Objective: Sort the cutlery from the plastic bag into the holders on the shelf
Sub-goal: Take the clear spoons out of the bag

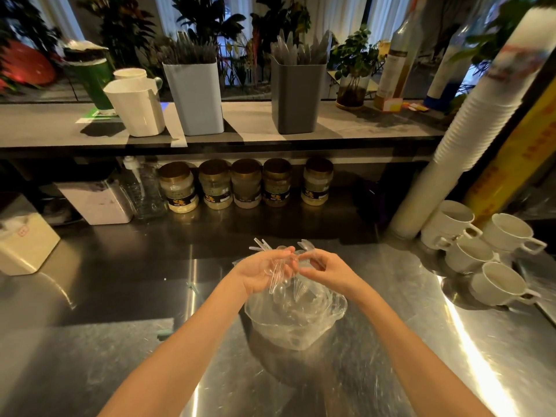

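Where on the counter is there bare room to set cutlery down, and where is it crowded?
Free: the counter left of the bag, up to the white box; also right of the bag, before the cups. Crowded: the back row of jars and the cup corner.

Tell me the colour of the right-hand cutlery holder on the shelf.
The holder is dark grey; head view shows it best.

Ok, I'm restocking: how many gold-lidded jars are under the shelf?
5, in one row on the counter beneath the shelf: leftmost jar, second, third, fourth, and the fifth slightly apart. None looks hidden.
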Demonstrator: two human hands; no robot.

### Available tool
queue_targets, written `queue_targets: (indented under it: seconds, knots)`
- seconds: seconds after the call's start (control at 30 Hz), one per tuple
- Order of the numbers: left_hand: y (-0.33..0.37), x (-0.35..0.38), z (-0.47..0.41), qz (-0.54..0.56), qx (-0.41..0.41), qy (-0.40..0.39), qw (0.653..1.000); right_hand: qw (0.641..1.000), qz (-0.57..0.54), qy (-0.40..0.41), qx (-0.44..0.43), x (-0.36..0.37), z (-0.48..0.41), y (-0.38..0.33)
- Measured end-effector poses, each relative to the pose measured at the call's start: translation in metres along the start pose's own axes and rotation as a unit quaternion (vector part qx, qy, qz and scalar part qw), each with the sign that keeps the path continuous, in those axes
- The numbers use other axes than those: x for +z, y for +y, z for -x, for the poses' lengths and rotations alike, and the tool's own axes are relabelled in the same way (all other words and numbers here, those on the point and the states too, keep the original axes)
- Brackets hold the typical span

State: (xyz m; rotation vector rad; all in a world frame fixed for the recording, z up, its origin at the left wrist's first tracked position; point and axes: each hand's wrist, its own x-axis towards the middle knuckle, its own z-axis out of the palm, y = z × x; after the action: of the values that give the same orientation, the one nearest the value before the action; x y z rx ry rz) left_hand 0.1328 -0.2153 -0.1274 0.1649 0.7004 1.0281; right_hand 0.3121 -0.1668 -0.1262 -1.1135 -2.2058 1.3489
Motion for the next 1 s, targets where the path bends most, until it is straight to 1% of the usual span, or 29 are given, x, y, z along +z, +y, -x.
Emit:
queue_targets:
  seconds: [0.07,0.13,0.2,0.27,0.3,0.33,0.4,0.43,0.5,0.53,0.6,0.7,0.8,0.9,1.0]
  knots:
    - [0.0,-0.001,-0.004,0.019,-0.018,0.006,1.0,0.999,0.041,-0.002,0.006,0.003,-0.004,0.003]
    - [-0.001,-0.001,-0.005,0.045,-0.039,0.005,0.998,0.998,0.059,0.011,0.002,0.007,-0.007,0.006]
    - [-0.001,0.001,-0.005,0.062,-0.025,0.02,0.998,0.997,0.077,0.01,0.002,0.01,-0.008,0.007]
    - [0.0,0.004,-0.003,0.058,-0.004,0.049,0.997,0.997,0.077,0.01,0.022,0.011,-0.007,0.008]
    - [0.0,0.005,-0.003,0.05,0.011,0.071,0.996,0.998,0.052,0.02,0.036,0.012,-0.006,0.009]
    - [0.001,0.005,-0.003,0.047,0.03,0.092,0.994,0.998,0.003,0.037,0.048,0.012,-0.004,0.01]
    - [0.002,0.007,-0.003,0.049,0.078,0.122,0.988,0.986,-0.132,0.075,0.068,0.011,-0.001,0.011]
    - [0.003,0.007,-0.004,0.026,0.106,0.133,0.985,0.974,-0.196,0.085,0.078,0.01,0.0,0.011]
    - [0.002,0.01,-0.006,-0.068,0.158,0.15,0.974,0.948,-0.288,0.087,0.1,0.012,0.003,0.006]
    - [0.001,0.012,-0.006,-0.111,0.179,0.153,0.965,0.937,-0.321,0.082,0.109,0.015,0.004,0.003]
    - [-0.002,0.016,-0.008,-0.149,0.206,0.153,0.955,0.924,-0.358,0.071,0.115,0.022,0.005,-0.005]
    - [-0.007,0.021,-0.01,-0.164,0.237,0.155,0.945,0.925,-0.362,0.067,0.098,0.033,0.008,-0.018]
    - [-0.013,0.026,-0.012,-0.152,0.254,0.164,0.941,0.94,-0.328,0.059,0.076,0.04,0.011,-0.026]
    - [-0.014,0.03,-0.012,-0.139,0.255,0.187,0.938,0.949,-0.289,0.073,0.099,0.042,0.01,-0.029]
    - [-0.015,0.03,-0.008,-0.152,0.26,0.197,0.933,0.952,-0.268,0.094,0.114,0.04,0.009,-0.026]
